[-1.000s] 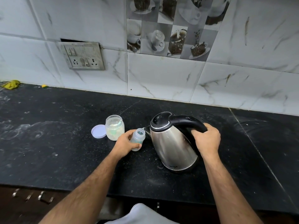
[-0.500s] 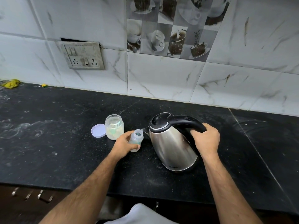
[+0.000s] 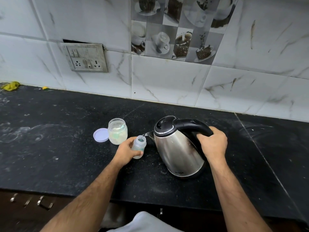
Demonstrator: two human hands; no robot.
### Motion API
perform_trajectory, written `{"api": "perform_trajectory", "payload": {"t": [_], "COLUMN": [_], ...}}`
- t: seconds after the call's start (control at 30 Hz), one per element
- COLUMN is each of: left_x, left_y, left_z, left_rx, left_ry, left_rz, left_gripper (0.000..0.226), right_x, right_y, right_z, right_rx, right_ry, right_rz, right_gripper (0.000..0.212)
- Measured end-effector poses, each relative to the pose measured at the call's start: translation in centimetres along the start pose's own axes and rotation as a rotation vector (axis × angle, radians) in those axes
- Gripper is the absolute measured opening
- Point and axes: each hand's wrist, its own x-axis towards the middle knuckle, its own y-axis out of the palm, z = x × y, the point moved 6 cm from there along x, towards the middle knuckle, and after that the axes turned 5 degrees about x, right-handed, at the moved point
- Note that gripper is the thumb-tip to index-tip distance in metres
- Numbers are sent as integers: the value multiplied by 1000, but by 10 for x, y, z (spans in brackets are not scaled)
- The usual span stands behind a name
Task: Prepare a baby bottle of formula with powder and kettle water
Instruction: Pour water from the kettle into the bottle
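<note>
My right hand (image 3: 212,144) grips the black handle of a steel kettle (image 3: 177,151), which is tilted to the left over the black counter (image 3: 50,148). A thin stream of water runs from its spout into the open neck of a small clear baby bottle (image 3: 140,144). My left hand (image 3: 127,151) holds that bottle upright on the counter just left of the spout. Behind the bottle stands an open powder jar (image 3: 117,133) with a green scoop inside.
The jar's lilac lid (image 3: 100,135) lies flat to the left of the jar. A switch and socket plate (image 3: 85,58) is on the tiled wall. A yellow scrap (image 3: 10,85) lies at the far left by the wall. Drawer handles (image 3: 30,200) show below the counter edge.
The kettle has tipped a little further toward the bottle and water now runs from its spout. Both hands keep their holds.
</note>
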Motion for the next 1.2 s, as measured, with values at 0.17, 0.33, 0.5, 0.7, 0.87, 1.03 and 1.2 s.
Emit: {"api": "perform_trajectory", "payload": {"t": [0.17, 0.33, 0.5, 0.7, 0.87, 1.03, 1.2], "left_x": [1, 0, 0, 1, 1, -1, -2], "left_y": [0, 2, 2, 3, 4, 4, 5], "left_z": [2, 5, 6, 8, 10, 8, 7], "left_rx": [-4, -16, -23, -22, -44, -57, -62], "left_ry": [-4, -9, -8, -5, -13, -7, -7], "left_rz": [-2, 4, -1, -3, -11, -15, -12], "left_gripper": [65, 66, 65, 66, 65, 63, 63], "right_x": [0, 0, 0, 0, 1, 1, 1], "right_y": [-1, -3, -3, -3, -2, -2, -2], "right_z": [2, 5, 6, 5, 5, 4, 5], "right_rx": [-2, -11, -6, 34, 28, 18, 16], "right_ry": [-15, -28, -31, -35, -45, -30, -26], "right_rz": [1, 3, -5, 2, 7, 5, 3], "right_gripper": [16, 18, 20, 12, 8, 13, 16]}}
